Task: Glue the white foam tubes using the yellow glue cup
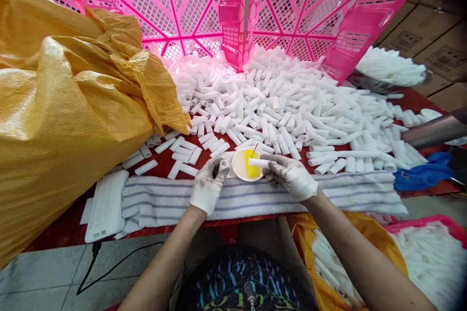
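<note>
My left hand (208,185), in a white glove, grips a short white tube (223,166) upright over the striped towel (164,199). My right hand (292,175), also gloved, holds another white tube (260,162) lying sideways across a small white dish (238,169) with yellow liquid (251,164) in it. A thin stick leans in the dish. Behind the dish spreads a large heap of white tubes (277,102) on the red table (73,226).
A big yellow woven sack (62,107) fills the left. Two pink plastic crates (175,5) stand on edge at the back. A metal bowl of tubes (386,75), a blue cloth (419,175), a metal cylinder (434,129) lie right. A sack and a pink crate of tubes (430,252) stand below.
</note>
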Tool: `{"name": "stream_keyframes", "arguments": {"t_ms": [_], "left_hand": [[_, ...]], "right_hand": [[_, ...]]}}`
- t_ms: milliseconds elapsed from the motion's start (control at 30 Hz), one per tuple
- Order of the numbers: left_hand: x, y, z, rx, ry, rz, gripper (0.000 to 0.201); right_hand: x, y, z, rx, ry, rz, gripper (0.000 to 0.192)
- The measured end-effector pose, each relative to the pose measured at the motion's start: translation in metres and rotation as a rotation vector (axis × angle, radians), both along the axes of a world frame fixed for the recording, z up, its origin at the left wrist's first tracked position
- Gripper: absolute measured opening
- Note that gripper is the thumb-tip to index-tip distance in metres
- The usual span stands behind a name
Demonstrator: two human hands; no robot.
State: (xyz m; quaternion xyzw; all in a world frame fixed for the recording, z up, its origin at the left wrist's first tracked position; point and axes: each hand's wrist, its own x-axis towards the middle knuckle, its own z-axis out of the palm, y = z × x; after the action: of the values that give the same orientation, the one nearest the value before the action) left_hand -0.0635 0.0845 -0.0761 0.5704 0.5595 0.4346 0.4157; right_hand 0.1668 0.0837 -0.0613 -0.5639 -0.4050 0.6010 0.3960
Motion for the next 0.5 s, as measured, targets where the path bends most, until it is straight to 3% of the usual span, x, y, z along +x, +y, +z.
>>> {"name": "stream_keyframes", "arguments": {"t_ms": [133,233,300,400,500], "left_hand": [[0.000,0.000,-0.002,-0.010,0.036,0.006,0.034],[0.001,-0.001,0.000,-0.025,-0.008,0.005,0.034],[0.002,-0.001,0.002,-0.037,-0.031,0.013,0.034],[0.003,0.000,0.003,-0.044,-0.045,0.021,0.033],[0.005,0.001,0.002,-0.034,-0.125,0.037,0.032]], "right_hand": [[-0.008,0.001,-0.012,0.262,-0.337,-0.076,0.043],[-0.005,0.000,-0.022,0.514,-0.413,-0.064,0.034],[0.000,-0.002,-0.025,0.564,-0.440,-0.030,0.034],[0.004,-0.005,-0.027,0.516,-0.503,0.001,0.034],[0.003,-0.007,-0.031,0.609,-0.516,-0.006,0.028]]}}
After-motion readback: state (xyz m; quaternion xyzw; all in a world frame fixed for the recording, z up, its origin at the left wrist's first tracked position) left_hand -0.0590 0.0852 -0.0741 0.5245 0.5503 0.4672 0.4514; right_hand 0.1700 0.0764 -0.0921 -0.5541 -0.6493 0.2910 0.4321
